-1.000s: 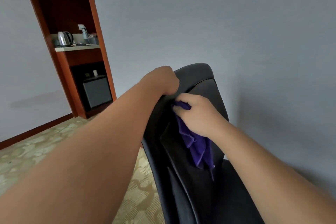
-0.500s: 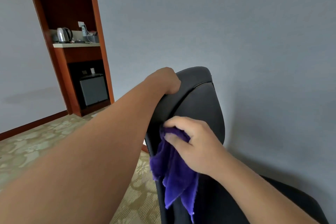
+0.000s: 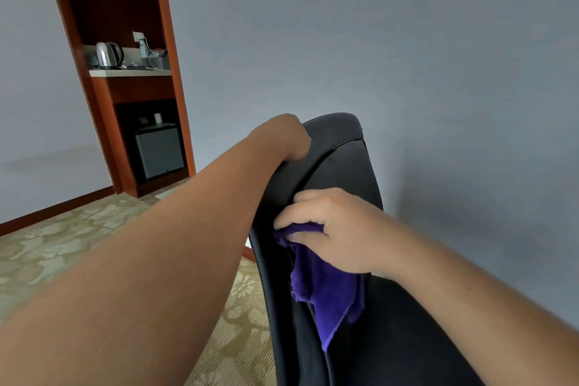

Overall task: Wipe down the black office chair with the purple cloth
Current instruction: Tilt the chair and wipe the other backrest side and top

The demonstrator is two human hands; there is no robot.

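Our left hand [image 3: 283, 138] grips the black, glossy chair [image 3: 341, 172] top; our right hand [image 3: 332, 229] clutches the bunched purple cloth [image 3: 326, 288] against the backrest, frayed corner hanging.

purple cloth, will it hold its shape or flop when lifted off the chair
Probably floppy: the purple cloth hangs in loose folds below the right hand gripping it. Likely light, since one bunched grip carries it. Probably not slippery: its surface looks fuzzy.

Purple cloth [image 3: 326, 288] (crumpled, dangling) against black chair [image 3: 347, 166] backrest
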